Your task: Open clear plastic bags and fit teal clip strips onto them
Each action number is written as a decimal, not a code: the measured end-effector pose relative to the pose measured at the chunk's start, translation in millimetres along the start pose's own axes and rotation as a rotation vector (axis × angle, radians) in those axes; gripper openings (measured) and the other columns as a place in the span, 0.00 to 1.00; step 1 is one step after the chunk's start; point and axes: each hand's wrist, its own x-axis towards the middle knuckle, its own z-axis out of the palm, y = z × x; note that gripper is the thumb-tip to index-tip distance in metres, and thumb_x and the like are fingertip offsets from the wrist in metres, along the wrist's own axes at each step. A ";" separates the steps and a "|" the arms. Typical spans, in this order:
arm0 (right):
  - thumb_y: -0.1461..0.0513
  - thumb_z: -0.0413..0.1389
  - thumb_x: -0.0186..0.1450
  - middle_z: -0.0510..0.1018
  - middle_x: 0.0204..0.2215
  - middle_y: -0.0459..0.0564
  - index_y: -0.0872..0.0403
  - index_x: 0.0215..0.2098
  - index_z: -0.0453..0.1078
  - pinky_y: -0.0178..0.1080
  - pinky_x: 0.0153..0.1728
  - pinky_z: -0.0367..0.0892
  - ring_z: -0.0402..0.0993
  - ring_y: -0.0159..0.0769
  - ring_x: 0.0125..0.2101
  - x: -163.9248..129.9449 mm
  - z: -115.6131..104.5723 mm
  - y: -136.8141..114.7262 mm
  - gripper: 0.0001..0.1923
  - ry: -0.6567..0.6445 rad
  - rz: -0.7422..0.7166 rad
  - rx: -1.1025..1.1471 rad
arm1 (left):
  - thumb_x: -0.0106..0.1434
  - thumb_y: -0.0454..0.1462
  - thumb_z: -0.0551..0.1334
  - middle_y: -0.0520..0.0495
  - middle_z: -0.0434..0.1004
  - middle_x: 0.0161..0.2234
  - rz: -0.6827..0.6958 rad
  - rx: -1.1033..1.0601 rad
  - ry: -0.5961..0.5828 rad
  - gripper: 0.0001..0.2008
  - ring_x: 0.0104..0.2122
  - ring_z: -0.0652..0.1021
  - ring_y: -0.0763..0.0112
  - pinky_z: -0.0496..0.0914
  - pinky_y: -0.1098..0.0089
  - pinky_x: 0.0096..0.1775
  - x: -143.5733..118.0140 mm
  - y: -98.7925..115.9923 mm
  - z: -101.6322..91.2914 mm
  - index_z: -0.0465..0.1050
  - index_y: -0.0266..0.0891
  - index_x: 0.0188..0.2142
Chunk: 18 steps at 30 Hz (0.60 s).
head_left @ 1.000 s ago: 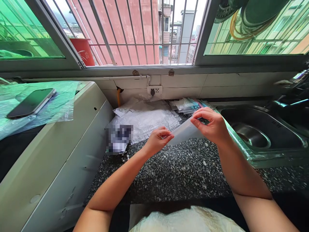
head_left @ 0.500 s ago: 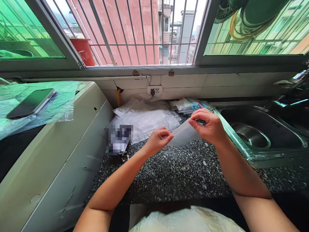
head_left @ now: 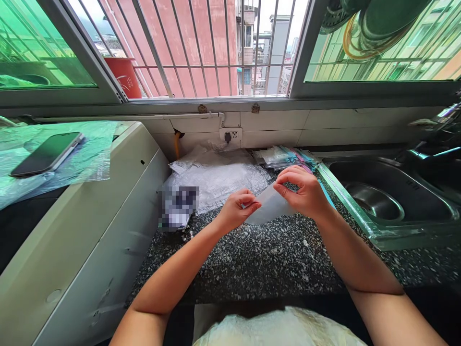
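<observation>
As left fingers pinch translucent plastic, right fingers pinch its upper edge

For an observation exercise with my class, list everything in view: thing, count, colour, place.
Plastic piece: one, translucent, between the hands
Plastic heap: uncountable, clear, back of counter
Pixelated item: one, unclear, beside heap
Small bags: several, clear with pink and blue, right of heap
Strip: one, turquoise, by right wrist
Counter: one, speckled black, below hands
Sink: one, steel-grey, right
Phone: one, dark, upper left
Sheet: one or more, green-tinted, under phone
Casing: one, cream, left
Socket: one, white, back wall
Plug: one, black, in socket
Window frame: one, grey, back
Bars: many, grey, outside
Bucket: one, red, outside
Clothing: pale, bottom edge
Left hand: one, bare, pinching plastic piece
Right hand: one, bare, pinching plastic piece
</observation>
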 end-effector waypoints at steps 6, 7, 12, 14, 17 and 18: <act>0.63 0.55 0.61 0.74 0.24 0.46 0.52 0.24 0.66 0.42 0.35 0.63 0.68 0.35 0.29 0.0 0.6 -1.8 0.08 -0.024 0.014 0.016 | 0.59 0.39 0.59 0.51 0.66 0.25 -0.040 -0.015 -0.037 0.10 0.25 0.67 0.76 0.62 0.72 0.29 -0.3 2.5 -1.2 0.71 0.36 0.24; 0.63 0.55 0.61 0.74 0.24 0.46 0.52 0.24 0.66 0.42 0.35 0.63 0.68 0.35 0.29 -0.1 1.1 -2.6 0.08 -0.028 0.015 0.020 | 0.59 0.39 0.60 0.51 0.66 0.25 -0.040 -0.014 -0.044 0.11 0.25 0.66 0.76 0.62 0.72 0.29 -0.3 2.9 -1.6 0.71 0.36 0.24; 0.63 0.55 0.61 0.74 0.24 0.45 0.52 0.24 0.66 0.41 0.35 0.62 0.67 0.34 0.29 -1.4 5.3 -6.5 0.08 -0.058 0.009 0.033 | 0.56 0.43 0.62 0.52 0.63 0.24 -0.020 0.004 -0.022 0.11 0.25 0.65 0.75 0.61 0.72 0.29 -0.4 4.1 -2.1 0.70 0.36 0.25; 0.63 0.55 0.61 0.74 0.24 0.45 0.52 0.24 0.66 0.41 0.36 0.62 0.67 0.34 0.29 -2.0 7.1 -7.5 0.08 -0.073 0.005 0.032 | 0.57 0.43 0.62 0.52 0.63 0.24 -0.014 -0.002 -0.012 0.11 0.25 0.65 0.75 0.61 0.72 0.29 -0.7 4.4 -1.6 0.71 0.37 0.26; 0.63 0.55 0.61 0.74 0.24 0.45 0.52 0.24 0.66 0.41 0.35 0.62 0.67 0.34 0.29 -2.3 8.9 -8.1 0.08 -0.077 -0.008 0.038 | 0.59 0.42 0.60 0.52 0.64 0.23 -0.005 0.001 -0.016 0.12 0.25 0.65 0.76 0.62 0.72 0.29 -1.2 5.1 -0.9 0.70 0.37 0.23; 0.63 0.55 0.61 0.74 0.24 0.46 0.52 0.24 0.66 0.41 0.35 0.62 0.68 0.34 0.29 -2.2 9.1 -8.1 0.08 -0.078 -0.008 0.040 | 0.59 0.41 0.59 0.52 0.65 0.23 -0.002 0.007 -0.019 0.13 0.24 0.65 0.76 0.62 0.72 0.29 -1.3 5.5 -0.8 0.69 0.37 0.22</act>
